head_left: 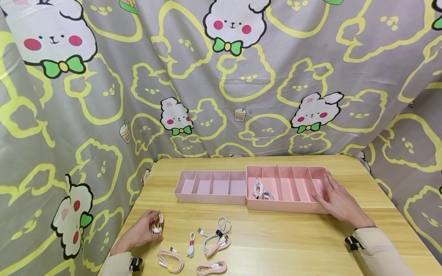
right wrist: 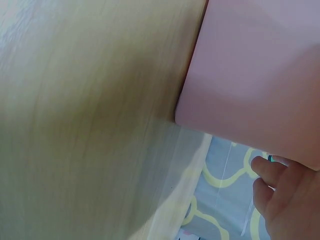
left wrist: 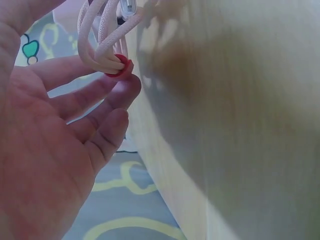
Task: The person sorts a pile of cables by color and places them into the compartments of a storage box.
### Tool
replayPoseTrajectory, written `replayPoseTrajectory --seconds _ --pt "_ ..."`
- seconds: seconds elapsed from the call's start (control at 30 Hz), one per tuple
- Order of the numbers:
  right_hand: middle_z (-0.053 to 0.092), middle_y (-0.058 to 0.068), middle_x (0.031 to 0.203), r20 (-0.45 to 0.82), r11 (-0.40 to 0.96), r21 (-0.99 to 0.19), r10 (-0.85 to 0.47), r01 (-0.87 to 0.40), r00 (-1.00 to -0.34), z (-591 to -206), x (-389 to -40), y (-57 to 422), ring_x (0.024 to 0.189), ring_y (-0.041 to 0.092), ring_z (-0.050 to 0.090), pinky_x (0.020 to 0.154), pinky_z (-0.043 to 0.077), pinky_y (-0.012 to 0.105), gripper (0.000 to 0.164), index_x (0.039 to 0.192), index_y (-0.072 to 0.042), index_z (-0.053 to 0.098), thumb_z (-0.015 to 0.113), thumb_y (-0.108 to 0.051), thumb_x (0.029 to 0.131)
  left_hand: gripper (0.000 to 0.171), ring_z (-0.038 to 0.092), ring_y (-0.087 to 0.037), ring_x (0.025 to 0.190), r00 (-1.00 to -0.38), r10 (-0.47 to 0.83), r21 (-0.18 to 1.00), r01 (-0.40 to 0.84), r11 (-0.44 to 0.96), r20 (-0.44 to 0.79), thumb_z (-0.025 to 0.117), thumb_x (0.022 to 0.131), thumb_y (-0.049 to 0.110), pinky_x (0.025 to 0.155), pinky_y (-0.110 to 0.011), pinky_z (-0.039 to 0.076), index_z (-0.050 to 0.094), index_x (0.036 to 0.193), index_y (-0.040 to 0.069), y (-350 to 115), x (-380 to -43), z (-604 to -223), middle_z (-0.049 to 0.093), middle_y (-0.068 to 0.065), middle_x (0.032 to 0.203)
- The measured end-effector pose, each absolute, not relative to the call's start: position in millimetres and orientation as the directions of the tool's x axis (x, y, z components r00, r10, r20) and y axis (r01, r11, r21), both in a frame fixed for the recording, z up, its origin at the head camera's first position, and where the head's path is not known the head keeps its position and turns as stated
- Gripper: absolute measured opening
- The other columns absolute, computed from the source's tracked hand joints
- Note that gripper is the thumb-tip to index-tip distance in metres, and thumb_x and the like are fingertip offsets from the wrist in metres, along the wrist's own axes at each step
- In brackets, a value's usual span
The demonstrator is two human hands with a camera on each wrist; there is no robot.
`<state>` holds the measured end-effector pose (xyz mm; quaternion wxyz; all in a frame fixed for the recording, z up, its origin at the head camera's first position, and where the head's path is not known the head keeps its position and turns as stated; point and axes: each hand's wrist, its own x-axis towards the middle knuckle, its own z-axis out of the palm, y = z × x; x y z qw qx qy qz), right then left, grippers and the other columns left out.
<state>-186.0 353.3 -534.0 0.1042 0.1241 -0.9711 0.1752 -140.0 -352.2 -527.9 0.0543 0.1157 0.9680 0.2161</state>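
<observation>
My left hand [head_left: 139, 230] pinches a coiled pink charging cable [left wrist: 100, 45] at the left of the table. A red tie [left wrist: 119, 66] binds its loops close to the fingertips, and a metal plug shows at the top of the left wrist view. On the right, my right hand [head_left: 342, 201] grips the end of a pink divided box [head_left: 286, 206], thumb over the rim and fingers along the outer side. Inside that box, white coiled cables [head_left: 259, 190] lie in the left compartments. The right wrist view shows the box's smooth wall [right wrist: 250, 75] beside the hand.
A paler divided box [head_left: 210, 198] adjoins the pink one on the left. On the table [head_left: 276, 241] lie a short white cable [head_left: 191, 245], a grey cable [head_left: 207, 239], and pink coiled cables [head_left: 211, 267], one with a yellow tie [head_left: 170, 268]. A patterned curtain [head_left: 193, 88] hangs behind.
</observation>
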Motion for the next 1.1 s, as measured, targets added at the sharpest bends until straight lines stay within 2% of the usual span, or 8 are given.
replayPoseTrajectory --seconds 0.33,0.5,0.67,0.83,0.87,0.97,1.03,1.1 --pt "0.016 0.038 0.166 0.238 0.913 -0.302 -0.206 -0.274 -0.949 -535 -186 354 0.137 0.062 0.037 0.107 0.038 0.071 0.096 0.157 0.017 0.017 0.059 -0.048 0.100 0.100 0.063 -0.035 0.118 -0.965 0.260 0.406 0.224 0.886 -0.035 0.096 0.063 0.035 0.105 -0.057 0.051 0.053 0.141 -0.011 -349 -143 -523 0.059 -0.023 0.132" --pt "0.019 0.037 0.165 0.272 0.913 -0.278 -0.224 -0.299 -0.936 -535 -186 354 0.138 0.060 0.037 0.109 0.037 0.069 0.094 0.156 0.018 0.022 0.060 -0.047 0.100 0.100 0.062 -0.036 0.120 -0.967 0.254 0.408 0.222 0.885 -0.025 0.096 0.064 0.033 0.106 -0.057 0.051 0.052 0.142 -0.012 -346 -144 -517 0.058 -0.024 0.135" --pt "0.019 0.039 0.165 0.286 0.908 -0.265 -0.248 -0.325 -0.926 -533 -183 355 0.148 0.056 0.030 0.126 0.021 0.059 0.091 0.154 0.019 0.023 0.057 -0.046 0.101 0.097 0.062 -0.034 0.118 -0.968 0.248 0.396 0.220 0.892 -0.021 0.095 0.067 0.030 0.104 -0.055 0.052 0.051 0.144 -0.010 -343 -147 -513 0.058 -0.023 0.135" --pt "0.019 0.040 0.164 0.287 0.909 -0.255 -0.256 -0.331 -0.923 -532 -183 355 0.152 0.053 0.025 0.127 0.019 0.060 0.090 0.153 0.020 0.024 0.055 -0.047 0.102 0.096 0.063 -0.033 0.117 -0.966 0.257 0.388 0.232 0.892 -0.012 0.094 0.068 0.031 0.103 -0.055 0.053 0.051 0.144 -0.011 -339 -147 -509 0.058 -0.024 0.135" --pt "0.019 0.040 0.164 0.287 0.908 -0.254 -0.257 -0.332 -0.923 -532 -183 355 0.153 0.053 0.024 0.129 0.015 0.059 0.090 0.153 0.020 0.024 0.055 -0.047 0.102 0.096 0.063 -0.033 0.116 -0.966 0.258 0.388 0.236 0.891 -0.006 0.094 0.068 0.030 0.103 -0.055 0.053 0.051 0.144 -0.011 -338 -147 -508 0.058 -0.024 0.135" --pt "0.019 0.040 0.163 0.291 0.909 -0.249 -0.260 -0.335 -0.921 -533 -184 355 0.153 0.054 0.022 0.133 -0.002 0.047 0.090 0.153 0.021 0.023 0.055 -0.047 0.102 0.095 0.063 -0.032 0.113 -0.961 0.274 0.387 0.261 0.884 0.022 0.094 0.067 0.029 0.101 -0.054 0.054 0.052 0.142 -0.011 -335 -148 -505 0.058 -0.023 0.133" --pt "0.018 0.040 0.164 0.289 0.909 -0.249 -0.260 -0.334 -0.921 -533 -183 355 0.153 0.055 0.020 0.131 -0.014 0.036 0.091 0.154 0.021 0.023 0.055 -0.047 0.102 0.093 0.063 -0.031 0.113 -0.960 0.279 0.380 0.272 0.884 0.039 0.094 0.067 0.028 0.100 -0.053 0.054 0.053 0.142 -0.011 -333 -149 -503 0.059 -0.022 0.133" --pt "0.017 0.041 0.164 0.287 0.910 -0.248 -0.260 -0.333 -0.922 -534 -184 355 0.153 0.056 0.019 0.128 -0.019 0.031 0.091 0.154 0.020 0.022 0.055 -0.047 0.102 0.093 0.063 -0.031 0.114 -0.957 0.286 0.372 0.284 0.884 0.050 0.093 0.068 0.027 0.100 -0.052 0.054 0.053 0.142 -0.011 -331 -150 -502 0.059 -0.021 0.133"
